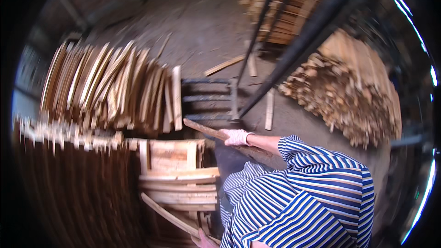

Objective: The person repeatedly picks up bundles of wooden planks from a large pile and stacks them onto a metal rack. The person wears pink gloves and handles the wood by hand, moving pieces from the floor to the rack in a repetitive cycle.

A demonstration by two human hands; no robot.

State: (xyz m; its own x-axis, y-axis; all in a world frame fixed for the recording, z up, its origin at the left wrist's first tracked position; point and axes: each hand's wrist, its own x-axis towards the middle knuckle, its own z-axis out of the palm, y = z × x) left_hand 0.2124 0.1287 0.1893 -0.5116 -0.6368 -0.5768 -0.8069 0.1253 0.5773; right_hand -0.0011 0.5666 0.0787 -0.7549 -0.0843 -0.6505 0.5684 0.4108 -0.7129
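My right hand [236, 138], in a pale glove, is closed around a long rough wooden strip [202, 128]. The strip runs from beside the stack's corner back under my forearm. At the bottom edge my left hand [203, 239] shows only in part, its fingers around a light wooden slat [163, 212]. That slat lies slanted across a stack of pale slats [183, 195] in front of my body.
To the left stand a dark-sided wood stack [78, 188] and a row of leaning slats [110, 82]. A metal rack [209, 98] with a thick dark post [294, 55] rises ahead. More wood piles [340, 96] stand at the right, with loose slats [269, 110] on the floor.
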